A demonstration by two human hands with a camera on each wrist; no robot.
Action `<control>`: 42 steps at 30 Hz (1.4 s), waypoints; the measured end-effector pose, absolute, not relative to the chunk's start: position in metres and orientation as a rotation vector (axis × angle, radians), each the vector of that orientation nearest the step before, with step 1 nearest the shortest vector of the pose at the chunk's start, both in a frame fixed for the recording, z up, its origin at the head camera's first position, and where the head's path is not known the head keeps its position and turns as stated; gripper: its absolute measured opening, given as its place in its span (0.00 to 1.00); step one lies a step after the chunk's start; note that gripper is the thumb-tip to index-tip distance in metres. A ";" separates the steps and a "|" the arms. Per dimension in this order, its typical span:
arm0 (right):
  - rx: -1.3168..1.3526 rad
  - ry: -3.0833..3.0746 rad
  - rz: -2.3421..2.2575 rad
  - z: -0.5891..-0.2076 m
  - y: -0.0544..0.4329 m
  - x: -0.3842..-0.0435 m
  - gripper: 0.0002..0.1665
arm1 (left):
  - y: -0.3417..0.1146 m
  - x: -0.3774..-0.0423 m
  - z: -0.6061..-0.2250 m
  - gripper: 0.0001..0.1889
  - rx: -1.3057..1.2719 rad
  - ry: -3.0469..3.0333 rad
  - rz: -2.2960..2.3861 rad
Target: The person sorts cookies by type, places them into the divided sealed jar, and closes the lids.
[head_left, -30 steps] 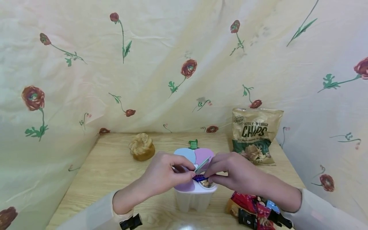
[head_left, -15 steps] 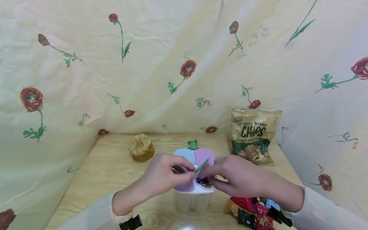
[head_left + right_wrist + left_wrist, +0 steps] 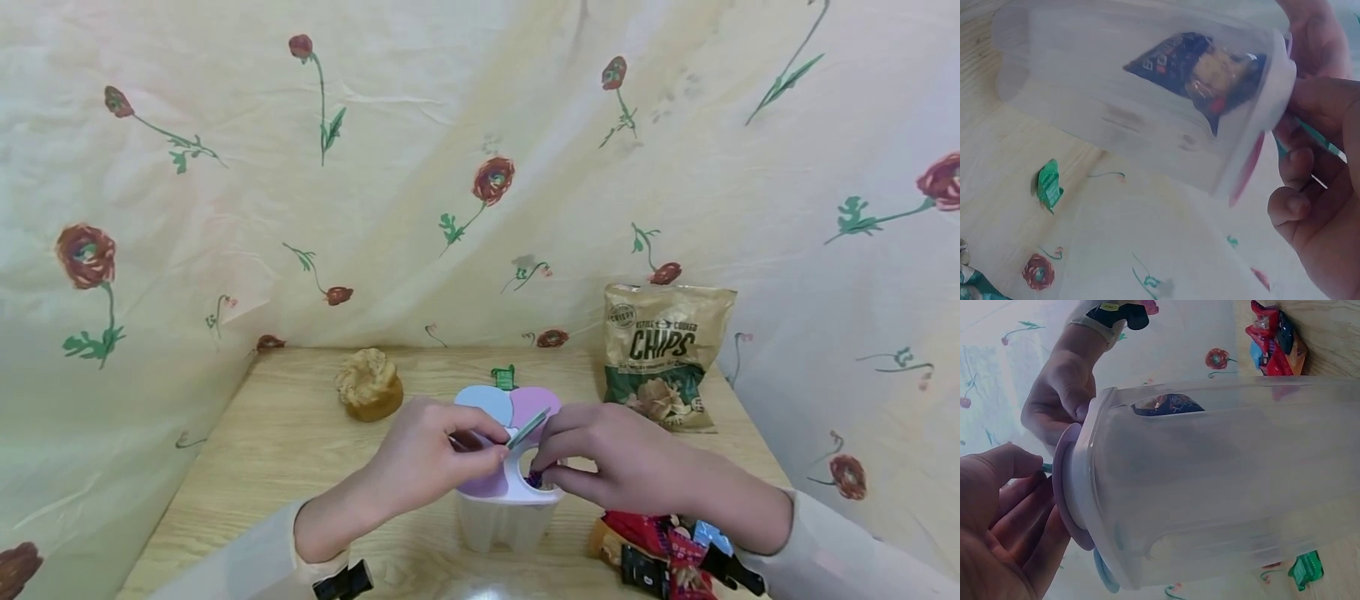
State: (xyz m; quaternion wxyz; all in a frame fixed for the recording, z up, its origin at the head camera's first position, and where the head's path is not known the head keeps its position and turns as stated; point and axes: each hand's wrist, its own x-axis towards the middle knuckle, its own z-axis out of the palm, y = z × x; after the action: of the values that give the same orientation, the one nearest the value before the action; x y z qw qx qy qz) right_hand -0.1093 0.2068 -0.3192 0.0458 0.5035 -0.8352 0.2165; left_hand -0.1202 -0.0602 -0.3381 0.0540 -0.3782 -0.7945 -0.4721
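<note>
Left hand [image 3: 431, 454] pinching green flap [image 3: 529, 427] open; right hand [image 3: 607, 462] pinching crinkly, light snack packet [image 3: 535, 477], pushing into rigid container [image 3: 504, 517].

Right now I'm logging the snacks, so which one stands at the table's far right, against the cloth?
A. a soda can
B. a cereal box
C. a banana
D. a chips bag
D: the gold and green chips bag stands upright at the table's far right edge.

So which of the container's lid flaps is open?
The green flap, tilted up and pinched by the left hand. The blue flap and both pink flaps lie flat, closed.
</note>
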 end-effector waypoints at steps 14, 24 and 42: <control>1.404 -2.553 0.918 -0.317 0.253 -0.115 0.20 | -0.060 -0.121 -0.338 0.05 -1.139 -2.425 -1.450; 1.214 -2.866 0.986 -0.353 0.305 -0.120 0.13 | -0.060 -0.119 -0.335 0.04 -1.109 -2.486 -1.471; 1.012 -3.100 1.476 -0.440 0.354 -0.134 0.20 | -0.060 -0.120 -0.334 0.04 -1.109 -2.528 -1.486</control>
State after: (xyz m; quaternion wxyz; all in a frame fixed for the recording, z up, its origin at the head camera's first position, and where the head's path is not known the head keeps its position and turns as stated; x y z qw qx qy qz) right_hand -0.1341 0.3536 -0.4403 -0.2172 0.2760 -0.8453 0.4026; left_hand -0.1205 -0.0602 -0.3338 0.0031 -0.3538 -0.8063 -0.4740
